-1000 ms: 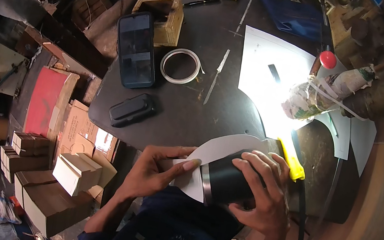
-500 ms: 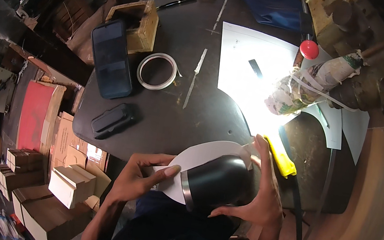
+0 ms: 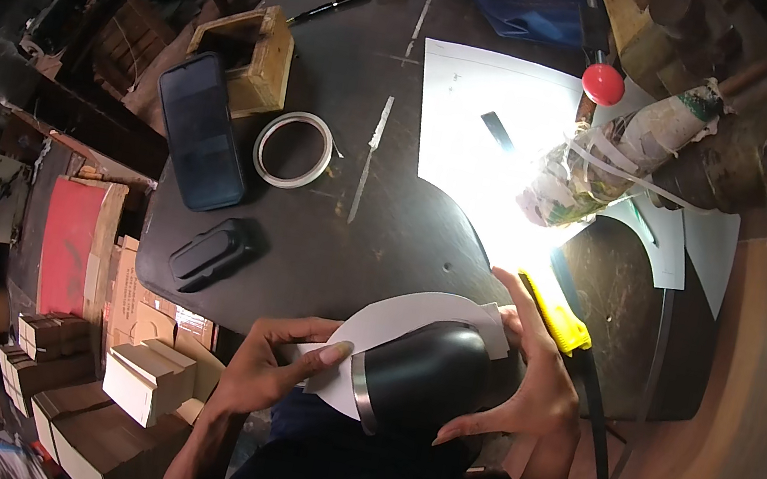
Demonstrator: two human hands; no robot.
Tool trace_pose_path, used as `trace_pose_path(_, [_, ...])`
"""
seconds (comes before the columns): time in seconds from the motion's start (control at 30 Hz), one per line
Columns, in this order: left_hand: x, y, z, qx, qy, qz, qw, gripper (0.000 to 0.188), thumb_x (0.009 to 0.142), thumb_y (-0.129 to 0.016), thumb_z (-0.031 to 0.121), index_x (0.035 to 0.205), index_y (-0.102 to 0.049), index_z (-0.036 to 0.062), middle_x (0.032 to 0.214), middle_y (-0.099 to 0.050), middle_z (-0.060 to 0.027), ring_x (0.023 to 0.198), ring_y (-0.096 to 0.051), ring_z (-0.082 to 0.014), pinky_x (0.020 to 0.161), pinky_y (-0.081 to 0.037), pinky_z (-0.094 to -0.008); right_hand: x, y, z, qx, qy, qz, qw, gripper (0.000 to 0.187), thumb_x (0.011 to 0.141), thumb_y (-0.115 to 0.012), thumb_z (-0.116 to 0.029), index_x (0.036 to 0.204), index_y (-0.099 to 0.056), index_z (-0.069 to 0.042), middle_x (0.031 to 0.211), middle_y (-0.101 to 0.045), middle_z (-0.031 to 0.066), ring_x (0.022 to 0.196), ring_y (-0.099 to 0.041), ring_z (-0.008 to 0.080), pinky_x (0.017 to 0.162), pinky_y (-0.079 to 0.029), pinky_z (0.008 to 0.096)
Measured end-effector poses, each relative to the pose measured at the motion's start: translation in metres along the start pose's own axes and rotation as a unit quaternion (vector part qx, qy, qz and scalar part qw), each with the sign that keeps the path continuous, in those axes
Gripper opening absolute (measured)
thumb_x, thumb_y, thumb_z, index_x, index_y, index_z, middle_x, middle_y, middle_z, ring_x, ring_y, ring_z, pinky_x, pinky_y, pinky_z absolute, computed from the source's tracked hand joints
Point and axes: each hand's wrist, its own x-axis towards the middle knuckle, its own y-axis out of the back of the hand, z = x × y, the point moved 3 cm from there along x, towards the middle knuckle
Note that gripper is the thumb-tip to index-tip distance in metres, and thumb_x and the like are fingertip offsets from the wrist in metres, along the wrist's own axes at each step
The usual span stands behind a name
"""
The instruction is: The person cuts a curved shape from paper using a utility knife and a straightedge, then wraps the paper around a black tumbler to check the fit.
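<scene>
Near the table's front edge, in front of my body, lies a glossy black rounded cup [image 3: 421, 378] with a silver band at its left end. A curved white paper piece [image 3: 356, 331] runs along the far side of the cup. My left hand [image 3: 276, 364] pinches the paper's left end, thumb on top beside the silver band. My right hand [image 3: 537, 382] curves around the cup's right end, fingers at the paper's right end and thumb on the near side. The fingertips under the paper are hidden. Close to the right fingers lies a yellow-handled cutter [image 3: 559, 315].
On the dark table are a phone [image 3: 203, 133], a tape roll [image 3: 293, 150], a black case [image 3: 211, 253] and a wooden box [image 3: 266, 63]. White paper sheets [image 3: 459, 90] lie under a bright light. A cloth-wrapped bar [image 3: 609, 166] juts in from the right. Cardboard boxes [image 3: 108, 432] stand lower left.
The cup has turned slightly and shifted a little nearer to me, held between both hands. The paper's right end shows more clearly beside the right fingers. The table scene has shifted slightly left in view.
</scene>
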Motion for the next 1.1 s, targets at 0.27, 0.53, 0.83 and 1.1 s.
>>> trace_pose_path(0.27, [0.007,0.005,0.008,-0.014,-0.003,0.019,1.000,0.033,0.097,-0.080,0.021,0.123,-0.077,0.0003,0.105,-0.078,-0.0060,0.096,-0.067,-0.0115,0.090,-0.051,-0.0284,0.010,0.000,-0.013,-0.096,0.026,0.012,0.995,0.160,0.041,-0.108,-0.054,0.164,-0.022,0.001,0.160,-0.041,0.0305,0.147,-0.046,0.0411,0.124,-0.037,0.0493])
trace_pose_path(0.53, [0.010,-0.001,0.010,-0.021,0.020,0.063,0.998,0.029,0.090,-0.086,0.020,0.110,-0.076,0.0017,0.100,-0.077,-0.0057,0.091,-0.069,-0.0105,0.083,-0.053,-0.0265,0.009,0.000,-0.015,-0.110,0.009,0.009,0.994,0.157,0.043,-0.105,-0.061,0.163,-0.023,0.000,0.157,-0.044,0.0343,0.147,-0.046,0.0467,0.123,-0.037,0.0515])
trace_pose_path(0.83, [0.008,0.009,-0.004,-0.022,0.049,0.065,0.996,0.022,0.086,-0.087,0.018,0.098,-0.079,0.0016,0.089,-0.076,-0.0051,0.080,-0.068,-0.0105,0.078,-0.052,-0.0264,-0.004,-0.003,-0.015,-0.056,0.002,0.026,0.998,0.146,0.049,-0.105,-0.058,0.162,-0.029,-0.005,0.154,-0.049,0.0309,0.144,-0.050,0.0448,0.121,-0.041,0.0513])
trace_pose_path(1.1, [0.003,0.004,0.002,-0.022,0.080,0.075,0.994,0.023,0.085,-0.088,0.018,0.100,-0.083,0.0010,0.088,-0.078,-0.0068,0.079,-0.070,-0.0122,0.079,-0.052,-0.0258,-0.010,-0.010,-0.017,-0.098,0.034,0.084,0.991,0.133,0.043,-0.110,-0.045,0.151,-0.046,-0.001,0.132,-0.066,0.0199,0.117,-0.070,0.0272,0.106,-0.054,0.0414])
